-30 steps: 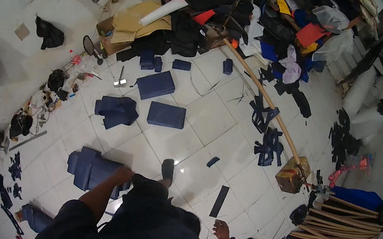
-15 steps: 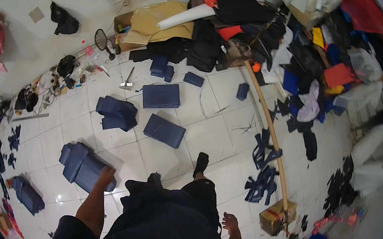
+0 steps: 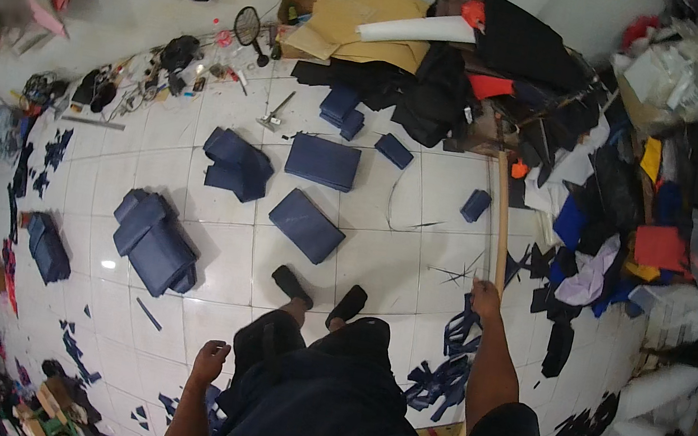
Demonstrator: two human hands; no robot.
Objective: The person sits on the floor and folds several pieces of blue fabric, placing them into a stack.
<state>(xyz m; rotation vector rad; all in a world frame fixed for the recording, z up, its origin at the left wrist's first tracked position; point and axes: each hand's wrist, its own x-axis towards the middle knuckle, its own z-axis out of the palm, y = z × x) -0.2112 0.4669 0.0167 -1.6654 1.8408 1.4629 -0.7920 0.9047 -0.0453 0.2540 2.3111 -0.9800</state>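
My left hand [image 3: 210,363] hangs low beside my left leg with loosely bent fingers and nothing in it. My right hand [image 3: 485,296] reaches forward on the right, its fingers loosely curled. It overlaps a long tan pole [image 3: 501,215] in the head view; contact cannot be made out. Beneath my right forearm lie strips of navy offcuts [image 3: 444,381]. To the left on the floor sits a large bundle of folded navy material [image 3: 155,244]. Ahead of my feet are two navy rectangular stacks, one nearer [image 3: 307,226] and one farther [image 3: 322,162].
A smaller navy bundle [image 3: 48,248] lies far left, and loosely folded navy pieces [image 3: 238,166] lie ahead. A hammer-like tool [image 3: 275,111] rests near the back. Heaped fabric [image 3: 592,211] lines the right side. Brown sheets [image 3: 380,22] and a racket [image 3: 249,25] lie along the back wall.
The view has shifted and turned. My left hand has drawn back from over the large navy bundle. My right hand has swung forward to where the pole lies. Both feet now show.
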